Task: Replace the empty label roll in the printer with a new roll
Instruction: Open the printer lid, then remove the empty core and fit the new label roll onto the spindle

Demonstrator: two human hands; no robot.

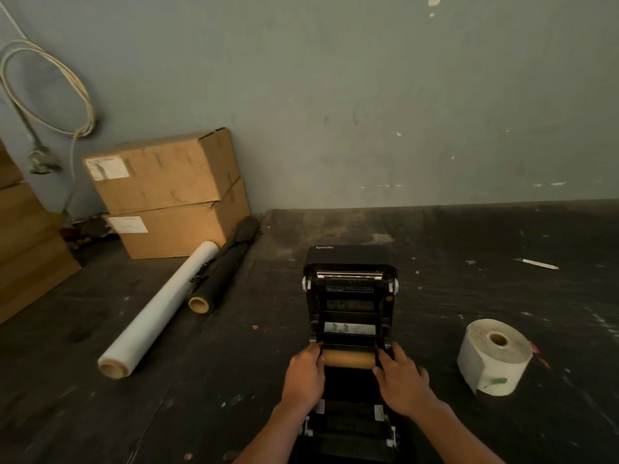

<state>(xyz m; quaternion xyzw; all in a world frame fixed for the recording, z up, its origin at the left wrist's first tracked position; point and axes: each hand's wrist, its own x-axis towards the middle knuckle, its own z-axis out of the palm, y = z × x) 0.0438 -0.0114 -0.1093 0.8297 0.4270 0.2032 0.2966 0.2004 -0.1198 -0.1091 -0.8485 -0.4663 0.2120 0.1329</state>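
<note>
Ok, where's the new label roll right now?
The new label roll stands on end on the dark table, right of the open printer and beyond the right hand, untouched.

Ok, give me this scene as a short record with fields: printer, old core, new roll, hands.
printer: black printer, lid open, on the dark table
old core: bare cardboard core in the bay, between both hands
new roll: white label roll standing on end, right of the printer, untouched
left hand: at the core's left end
right hand: at the core's right end
</note>
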